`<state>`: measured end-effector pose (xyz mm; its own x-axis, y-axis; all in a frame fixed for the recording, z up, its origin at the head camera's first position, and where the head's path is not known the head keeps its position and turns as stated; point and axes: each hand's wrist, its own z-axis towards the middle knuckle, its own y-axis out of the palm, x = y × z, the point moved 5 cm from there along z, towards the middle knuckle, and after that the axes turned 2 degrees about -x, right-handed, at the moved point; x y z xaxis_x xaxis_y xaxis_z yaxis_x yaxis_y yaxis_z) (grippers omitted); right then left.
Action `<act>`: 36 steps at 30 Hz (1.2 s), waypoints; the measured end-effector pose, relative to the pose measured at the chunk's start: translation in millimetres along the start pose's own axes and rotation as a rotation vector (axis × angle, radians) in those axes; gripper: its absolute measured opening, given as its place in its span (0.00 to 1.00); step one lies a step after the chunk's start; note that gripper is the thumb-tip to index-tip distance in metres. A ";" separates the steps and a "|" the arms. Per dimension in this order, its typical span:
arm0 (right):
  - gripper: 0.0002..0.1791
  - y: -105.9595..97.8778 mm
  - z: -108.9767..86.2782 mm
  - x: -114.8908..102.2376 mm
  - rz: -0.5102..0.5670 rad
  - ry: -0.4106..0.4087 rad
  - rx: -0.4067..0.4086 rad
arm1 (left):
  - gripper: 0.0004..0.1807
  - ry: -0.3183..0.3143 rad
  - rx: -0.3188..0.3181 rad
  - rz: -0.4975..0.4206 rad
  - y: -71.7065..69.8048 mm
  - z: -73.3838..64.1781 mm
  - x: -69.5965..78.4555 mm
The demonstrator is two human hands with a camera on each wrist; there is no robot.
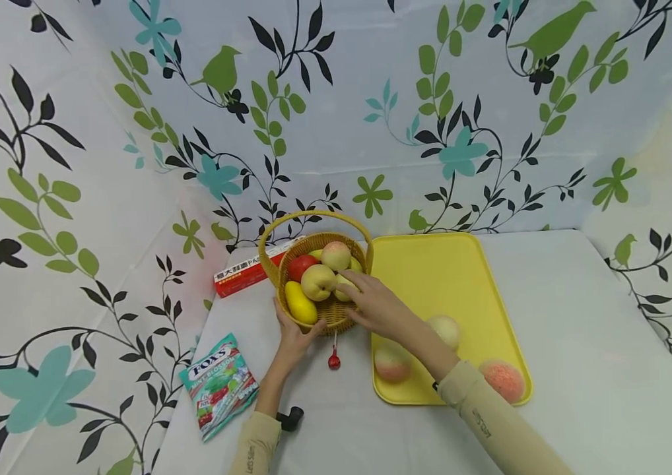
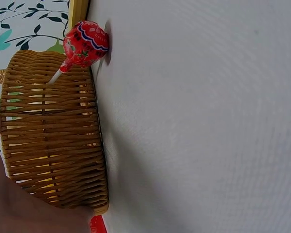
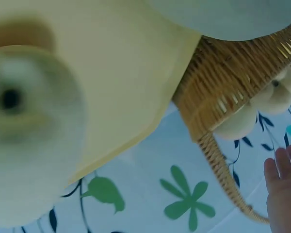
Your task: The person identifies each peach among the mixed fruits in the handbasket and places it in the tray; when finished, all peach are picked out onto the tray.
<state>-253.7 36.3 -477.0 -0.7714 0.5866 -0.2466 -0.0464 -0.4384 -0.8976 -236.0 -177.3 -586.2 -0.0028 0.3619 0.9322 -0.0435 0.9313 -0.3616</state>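
Observation:
A wicker basket (image 1: 344, 322) with a tall handle holds several fruits: a yellow mango-like fruit (image 1: 300, 303), a red fruit (image 1: 302, 266), a pale yellow-green fruit (image 1: 318, 282) and a blushed peach (image 1: 336, 255). My left hand (image 1: 297, 340) grips the basket's near left side, thumb along the woven wall (image 2: 48, 131). Over the basket's right side is my right hand (image 1: 374, 303), its fingers beside another pale fruit (image 1: 344, 287). Seen from the right wrist, the fingers (image 3: 283, 165) are fairly straight with nothing between them. A red-wrapped lollipop (image 1: 334, 361) lies just in front of the basket.
To the right is a yellow tray (image 1: 431, 264) with a pale fruit (image 1: 444, 330), a blushed peach (image 1: 392, 363) and a pink-orange peach (image 1: 502, 380), partly under my right forearm. A red-and-white box (image 1: 241, 277) lies behind the basket, a candy bag (image 1: 220, 386) at left.

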 end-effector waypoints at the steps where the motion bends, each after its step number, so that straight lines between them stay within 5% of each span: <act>1: 0.32 3.5 5.4 -0.8 -0.015 -0.004 -0.003 | 0.74 0.004 -0.008 -0.001 1.4 -1.0 0.5; 16: 0.48 37.6 65.8 1.0 -0.174 0.069 -0.097 | 0.75 -0.024 0.001 -0.014 1.0 -5.8 -1.2; 28: 0.47 53.3 75.6 13.1 -0.168 0.154 -0.180 | 0.75 -0.011 -0.010 -0.014 -0.8 -2.1 -0.1; 36: 0.43 56.7 80.6 10.7 -0.117 0.131 -0.244 | 0.76 -0.016 -0.006 -0.013 -2.1 -3.8 -0.7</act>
<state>-315.8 -37.1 -501.0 -0.6804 0.7135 -0.1673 0.0358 -0.1956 -0.9800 -232.2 -179.3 -586.2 -0.0184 0.3489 0.9370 -0.0381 0.9362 -0.3493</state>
